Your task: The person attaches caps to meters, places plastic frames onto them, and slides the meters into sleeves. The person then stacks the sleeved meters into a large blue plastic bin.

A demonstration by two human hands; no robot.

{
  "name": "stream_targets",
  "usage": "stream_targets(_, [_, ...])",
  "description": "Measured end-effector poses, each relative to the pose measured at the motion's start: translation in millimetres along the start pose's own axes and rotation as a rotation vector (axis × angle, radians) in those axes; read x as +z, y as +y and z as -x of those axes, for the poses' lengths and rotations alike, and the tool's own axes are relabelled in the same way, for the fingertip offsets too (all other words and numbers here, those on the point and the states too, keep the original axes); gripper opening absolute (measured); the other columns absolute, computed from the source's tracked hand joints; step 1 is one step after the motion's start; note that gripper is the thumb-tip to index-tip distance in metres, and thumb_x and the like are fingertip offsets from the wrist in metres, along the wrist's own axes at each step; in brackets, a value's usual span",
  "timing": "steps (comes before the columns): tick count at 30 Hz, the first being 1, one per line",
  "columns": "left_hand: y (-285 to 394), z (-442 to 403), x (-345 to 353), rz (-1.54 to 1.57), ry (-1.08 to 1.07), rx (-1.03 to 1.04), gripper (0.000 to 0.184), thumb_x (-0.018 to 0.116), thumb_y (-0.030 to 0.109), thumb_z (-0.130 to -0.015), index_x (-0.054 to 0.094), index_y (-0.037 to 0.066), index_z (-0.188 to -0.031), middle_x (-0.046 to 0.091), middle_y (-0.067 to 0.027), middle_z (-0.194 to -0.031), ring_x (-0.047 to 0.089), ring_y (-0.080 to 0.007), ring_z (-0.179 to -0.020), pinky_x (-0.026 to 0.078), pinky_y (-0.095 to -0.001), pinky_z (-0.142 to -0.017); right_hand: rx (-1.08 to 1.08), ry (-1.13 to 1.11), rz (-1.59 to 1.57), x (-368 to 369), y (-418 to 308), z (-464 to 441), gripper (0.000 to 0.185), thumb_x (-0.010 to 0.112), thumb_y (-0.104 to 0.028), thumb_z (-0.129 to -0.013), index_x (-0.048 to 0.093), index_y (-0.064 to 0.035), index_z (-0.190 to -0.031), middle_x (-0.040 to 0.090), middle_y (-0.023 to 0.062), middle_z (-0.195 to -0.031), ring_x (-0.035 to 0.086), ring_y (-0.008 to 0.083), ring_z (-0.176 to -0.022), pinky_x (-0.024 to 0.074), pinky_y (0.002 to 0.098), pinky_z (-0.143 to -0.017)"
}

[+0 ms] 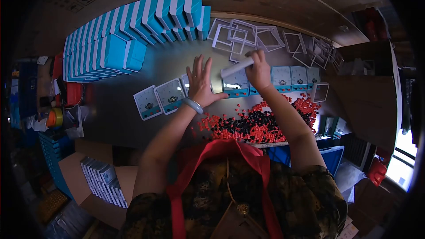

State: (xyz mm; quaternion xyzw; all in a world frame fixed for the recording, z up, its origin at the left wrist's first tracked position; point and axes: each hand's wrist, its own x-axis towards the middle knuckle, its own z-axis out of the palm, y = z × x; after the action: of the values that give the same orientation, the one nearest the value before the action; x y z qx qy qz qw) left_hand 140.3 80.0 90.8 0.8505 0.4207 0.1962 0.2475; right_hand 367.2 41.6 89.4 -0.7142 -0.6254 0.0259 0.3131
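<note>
Pinching a pale white plastic piece (236, 67), the right hand (259, 71) on my distant feed has its fingers clamped around one end, tilting it over the upper part of a square teal-and-white panel meter with a clear face (236, 83). The left hand (201, 86) has its fingers spread apart, holding nothing, its thumb at or near the meter's lower left corner; I cannot tell whether they touch. To handle this well, I would grip the piece by its edge, line up its corners before lowering it, press evenly, and keep the thumb low, clear of its rim and the face.

Counting outward, I make out at least eight meters in the row: three on the left, one partly hidden by the left hand, and five on the right, counting the one under the piece. Beyond them I see at least seven loose white rectangular frames (294, 43), overlapping too much for an exact count. The small red and black plastic caps (261, 126) are too many to count; well over a dozen teal-and-white boxes (116, 53) stand behind.
</note>
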Motion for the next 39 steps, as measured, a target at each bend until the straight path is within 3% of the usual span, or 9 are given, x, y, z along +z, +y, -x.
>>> stream_targets(3, [27,-17,12,-0.177,-0.276,0.254,0.134,0.085,0.055,-0.048,0.013,0.006,-0.15,0.014,-0.0212,-0.155,0.009,-0.0363,-0.146,0.006,-0.0613,-0.113,-0.134,0.015,-0.109,-2,1,52,0.036,0.06,0.003,-0.069,0.058,-0.0094,-0.103,0.055,0.0118,-0.107,0.062,0.0353,-0.085,0.0536,0.0431,-0.068])
stream_targets(6, [38,-17,38,-0.289,-0.591,0.12,0.137,0.084,0.055,-0.049,0.009,0.003,-0.151,0.011,-0.0196,-0.157,0.006,-0.0335,-0.147,-0.001,-0.0541,-0.116,-0.204,-0.078,-0.072,-7,25,79,0.03,0.062,0.0,-0.07,0.06,-0.0076,-0.098,0.056,0.0115,-0.107,0.062,0.0329,-0.091,0.0536,0.0407,-0.072])
stream_targets(11, [38,-19,65,-0.366,-0.47,0.126,0.127,0.085,0.042,-0.056,0.008,0.006,-0.151,0.013,-0.0194,-0.156,0.011,-0.0332,-0.146,0.002,-0.0512,-0.117,-0.282,-0.171,-0.084,-9,33,78,0.025,0.063,-0.005,-0.073,0.059,-0.0061,-0.098,0.057,0.012,-0.103,0.057,0.0325,-0.098,0.05,0.0389,-0.081])
stream_targets(17, [43,-21,87,-0.282,-0.4,0.143,0.126,0.086,0.039,-0.052,0.013,0.009,-0.151,0.016,-0.016,-0.155,0.013,-0.0328,-0.145,0.003,-0.0568,-0.115,0.245,-0.172,-0.224,-9,27,57,0.032,0.071,-0.017,-0.075,0.059,-0.0039,-0.102,0.058,0.0145,-0.096,0.059,0.0332,-0.092,0.0495,0.0396,-0.077])
stream_targets(24, [46,-24,84,-0.349,-0.451,0.114,0.115,0.084,0.04,-0.057,0.02,0.024,-0.151,0.018,-0.02,-0.151,0.017,-0.0456,-0.139,0.011,-0.062,-0.112,0.261,-0.121,-0.129,-6,58,16,0.026,0.068,-0.014,-0.077,0.061,-0.0048,-0.1,0.059,0.0133,-0.099,0.061,0.034,-0.094,0.0515,0.0428,-0.076])
stream_targets(30, [39,-18,62,-0.401,-0.448,-0.029,0.104,0.086,0.043,-0.055,0.032,0.031,-0.144,0.019,-0.0188,-0.15,0.017,-0.0464,-0.139,0.01,-0.0679,-0.109,0.184,-0.262,0.412,1,120,-54,0.016,0.064,-0.02,-0.08,0.066,-0.006,-0.086,0.064,0.0153,-0.096,0.063,0.0358,-0.09,0.0522,0.0453,-0.072])
stream_targets(34, [61,-33,65,-0.101,-0.167,0.004,0.125,0.089,0.047,-0.049,0.02,0.015,-0.149,0.016,-0.0195,-0.153,0.011,-0.0405,-0.144,0.008,-0.068,-0.109,0.395,-0.019,-0.055,-69,84,-12,0.024,0.062,-0.024,-0.087,0.065,-0.0009,-0.082,0.065,0.0135,-0.071,0.064,0.0316,-0.062,0.051,0.0381,-0.06])
stream_targets(36, [89,-45,71,-0.07,-0.207,0.092,0.135,0.088,0.051,-0.048,0.013,0.006,-0.149,0.011,-0.0197,-0.156,0.007,-0.036,-0.146,0.005,-0.0625,-0.112,0.827,-0.09,-0.79,-76,74,37,0.03,0.06,-0.025,-0.09,0.064,0.002,-0.079,0.061,0.0119,-0.062,0.064,0.0191,-0.06,0.0475,0.0339,-0.056])
stream_targets(39, [107,-58,103,-0.184,-0.434,0.133,0.137,0.087,0.052,-0.048,0.009,0.004,-0.15,0.012,-0.0187,-0.157,0.007,-0.0332,-0.147,0.003,-0.0557,-0.115,0.998,-0.261,-0.714,-59,82,96,0.034,0.059,-0.025,-0.091,0.063,0.004,-0.075,0.062,0.0104,-0.062,0.059,0.0127,-0.056,0.0454,0.0299,-0.052])
